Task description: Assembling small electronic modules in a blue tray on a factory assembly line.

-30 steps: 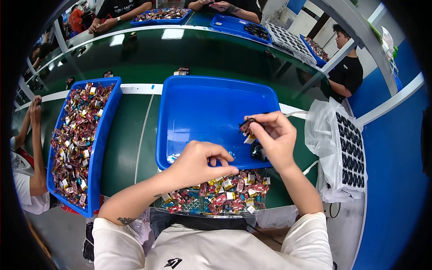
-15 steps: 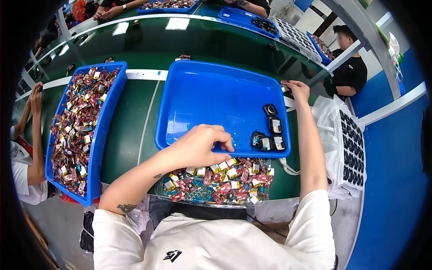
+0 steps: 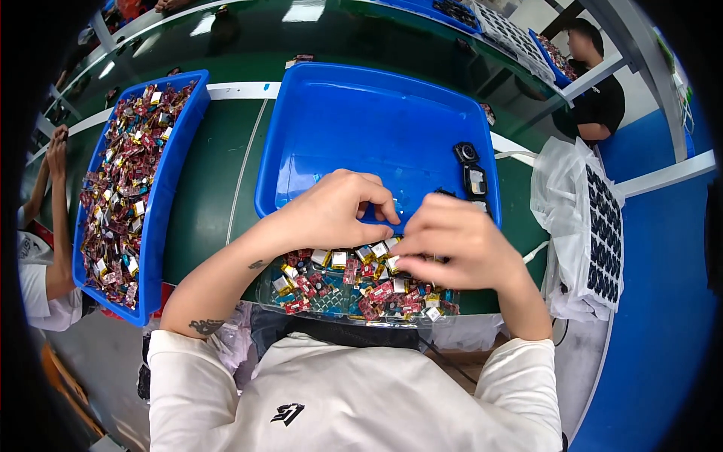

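Observation:
My left hand (image 3: 339, 207) hangs over the near rim of the blue tray (image 3: 361, 79). Its fingers curl toward the thumb; whatever lies at the tips is too small to make out. My right hand (image 3: 463, 245) is beside it, fingers bent and blurred, its tips at the loose parts; I cannot see whether it grips one. Below both hands a clear plastic tray (image 3: 331, 305) carries a heap of small red circuit boards with white and yellow battery packs (image 3: 369, 309). Black square casings (image 3: 474, 179) lie along the blue tray's right side, partly covered by my right hand.
At left, a long blue bin (image 3: 151, 256) is full of similar boards. A stack of white trays with black parts (image 3: 602, 233) stands at right, wrapped in white plastic. A board (image 3: 488, 114) lies beyond the blue tray's right corner. Other people sit left and far right.
My right hand has come from the board beyond the tray's right side back to the heap beside my left hand. The left hand has stayed over the near rim. The view has shifted slightly.

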Available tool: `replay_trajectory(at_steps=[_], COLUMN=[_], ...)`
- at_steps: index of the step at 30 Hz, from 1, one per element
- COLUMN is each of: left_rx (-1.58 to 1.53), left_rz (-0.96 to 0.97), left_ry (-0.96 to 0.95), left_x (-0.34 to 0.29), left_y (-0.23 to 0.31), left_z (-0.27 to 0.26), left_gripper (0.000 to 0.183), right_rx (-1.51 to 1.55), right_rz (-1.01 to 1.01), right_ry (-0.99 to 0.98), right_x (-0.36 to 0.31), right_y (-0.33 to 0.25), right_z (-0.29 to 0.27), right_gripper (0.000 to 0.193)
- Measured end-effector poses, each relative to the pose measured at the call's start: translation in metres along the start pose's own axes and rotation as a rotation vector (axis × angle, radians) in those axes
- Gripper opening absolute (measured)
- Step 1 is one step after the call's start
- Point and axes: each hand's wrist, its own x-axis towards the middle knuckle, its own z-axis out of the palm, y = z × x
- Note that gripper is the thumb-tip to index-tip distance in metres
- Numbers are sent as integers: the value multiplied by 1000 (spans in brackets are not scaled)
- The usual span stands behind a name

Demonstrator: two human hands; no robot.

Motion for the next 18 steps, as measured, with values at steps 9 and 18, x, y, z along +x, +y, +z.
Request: replay_trajectory(at_steps=[9,18], left_rx=[-25,-220], left_rz=[-25,-93], left_ry=[59,162], left_x=[2,0], left_y=[-1,4], left_z=[4,4], left_gripper=[10,15], right_rx=[-228,397], right_rz=[-80,274], right_ry=[-136,206], right_x=[-6,-15], right_y=[3,13], right_z=[34,20], right_gripper=[16,5])
